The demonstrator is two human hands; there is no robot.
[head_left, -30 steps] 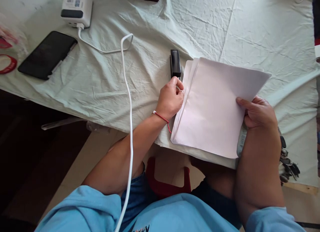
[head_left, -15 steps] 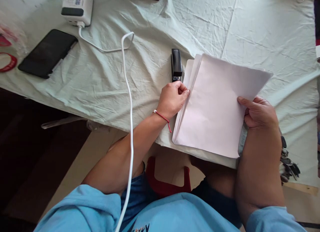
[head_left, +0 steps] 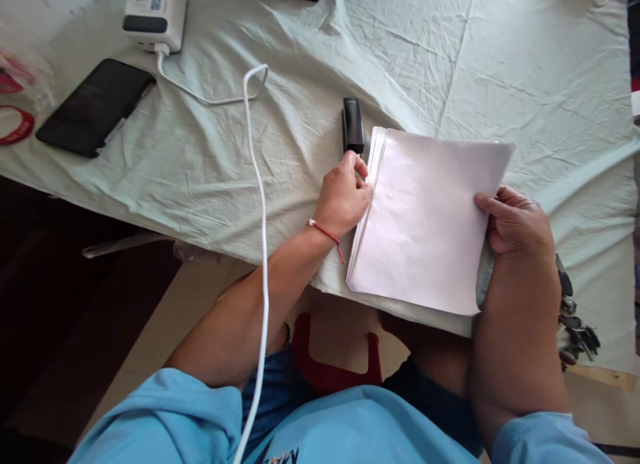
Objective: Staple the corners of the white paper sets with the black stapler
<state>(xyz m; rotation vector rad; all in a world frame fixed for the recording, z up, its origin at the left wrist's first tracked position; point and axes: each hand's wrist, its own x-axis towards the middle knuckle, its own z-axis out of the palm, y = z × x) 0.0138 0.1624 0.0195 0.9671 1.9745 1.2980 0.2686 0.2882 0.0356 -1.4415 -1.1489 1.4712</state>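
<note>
And here the right edge of a stack of white paper [head_left: 425,227] is gripped by the right hand [head_left: 520,225], thumb laid flat on top, the other fingers tucked beneath and partly hidden. Over at the left edge, the fingers of the left hand [head_left: 344,194] are curled in close, narrow, right against the sheets; whether any paper is pinched there cannot be told. The stack is spread near the front edge of the table, its left-hand layers slightly fanned. Just beyond the left knuckles a black stapler [head_left: 353,125] is seen lying beside the paper's upper left corner, its near end partly covered by the hand. A red bracelet [head_left: 327,233] is worn on the left wrist. Out past the right forearm, a bunch of keys [head_left: 575,327] is laid on the pale green cloth [head_left: 300,124]. Farther left, the left forearm is crossed by a white cable [head_left: 256,171], plugged into a white block [head_left: 155,17], with a black phone [head_left: 95,107] placed near it and a red ring [head_left: 20,125] set beyond. Below, a red stool [head_left: 325,371] is glimpsed between the knees.
</note>
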